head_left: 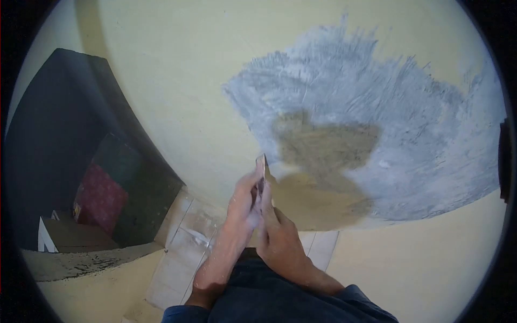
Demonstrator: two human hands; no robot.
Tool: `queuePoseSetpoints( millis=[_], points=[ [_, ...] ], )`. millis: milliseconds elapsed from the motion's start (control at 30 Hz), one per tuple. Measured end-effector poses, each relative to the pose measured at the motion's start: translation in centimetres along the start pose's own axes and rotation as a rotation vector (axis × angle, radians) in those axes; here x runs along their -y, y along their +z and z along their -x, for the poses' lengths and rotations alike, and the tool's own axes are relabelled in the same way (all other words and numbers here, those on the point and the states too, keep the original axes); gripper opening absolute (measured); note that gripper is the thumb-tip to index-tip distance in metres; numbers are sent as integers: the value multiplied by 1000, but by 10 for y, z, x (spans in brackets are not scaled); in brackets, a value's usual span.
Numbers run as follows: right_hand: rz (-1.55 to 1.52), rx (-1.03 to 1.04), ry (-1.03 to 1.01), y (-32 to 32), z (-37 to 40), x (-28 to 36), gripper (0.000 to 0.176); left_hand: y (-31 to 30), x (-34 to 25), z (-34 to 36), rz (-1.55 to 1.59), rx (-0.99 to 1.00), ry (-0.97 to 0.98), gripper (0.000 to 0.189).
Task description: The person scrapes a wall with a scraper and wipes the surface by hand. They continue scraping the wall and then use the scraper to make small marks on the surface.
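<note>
In the middle of the head view my left hand (243, 199) and my right hand (279, 234) are together, closed around a thin flat piece (262, 160). It shows a pale side and a darker side and stands nearly edge-on to me, so I cannot make out its exact kind. White dust coats my left hand and forearm. Just beyond the hands is a yellow wall (177, 81) with a large, rough grey-white patch (334, 81). A shadow falls across the lower part of that patch.
On the left, a dark opening (48, 124) holds a red panel (102, 199) and a brown box-like thing (81, 237). Pale floor tiles (180, 269) with smudges lie below. A dark object (504, 161) sits at the right edge.
</note>
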State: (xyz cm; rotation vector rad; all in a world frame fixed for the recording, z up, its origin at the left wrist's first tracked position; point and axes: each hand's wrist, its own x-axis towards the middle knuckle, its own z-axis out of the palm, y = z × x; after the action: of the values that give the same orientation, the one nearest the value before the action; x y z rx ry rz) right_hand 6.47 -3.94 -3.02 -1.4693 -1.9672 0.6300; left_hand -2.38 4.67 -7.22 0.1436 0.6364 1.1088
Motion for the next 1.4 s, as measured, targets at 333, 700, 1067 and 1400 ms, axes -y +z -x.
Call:
queuePoseSetpoints(
  millis=[333,700,1067,1400],
  points=[
    [38,-65,73,2,-4,10,66,-3,-2,-1,-61,43,0,29],
    [36,-92,89,8,2,0,74,-7,3,-7,-69,58,-6,31],
    [5,-213,4,7,-3,-1,57,-5,5,-8,-81,81,88,33],
    [127,-252,-123,17,-9,-17,52,-7,-9,-13,-21,91,104,29]
  ],
)
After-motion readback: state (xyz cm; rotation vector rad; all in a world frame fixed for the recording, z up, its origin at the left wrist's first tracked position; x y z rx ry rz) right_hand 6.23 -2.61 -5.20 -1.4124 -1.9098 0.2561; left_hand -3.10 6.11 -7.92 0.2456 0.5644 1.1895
